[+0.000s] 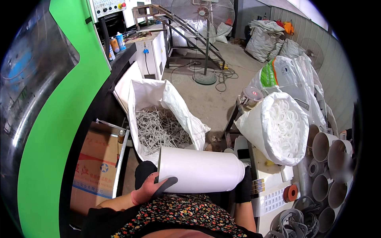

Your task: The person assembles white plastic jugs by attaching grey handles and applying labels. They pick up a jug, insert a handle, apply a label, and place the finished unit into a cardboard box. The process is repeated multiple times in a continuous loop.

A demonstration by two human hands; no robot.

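Note:
A wide, pale grey-white plastic pipe [200, 170] lies level across the front of my body, its narrower, stepped end to the right. My left hand [151, 183], in a pink glove with black fingers, grips the pipe's left end, thumb along the lower side. At the opposite end, my right hand [244, 186] wears a black glove and presses against the pipe's rim; part of its fingers is hidden behind the pipe. Just beyond the pipe stands an open white woven sack [149, 93] holding grey plastic scraps [160, 129].
On the left rises a green machine [51, 139] beside a cardboard box [93, 170]. To the right, a white sack [254, 123] of white rings [283, 123] stands by a table with a label sheet [274, 200] and brown tape roll [290, 193]. Grey pipes [320, 186] are stacked beyond.

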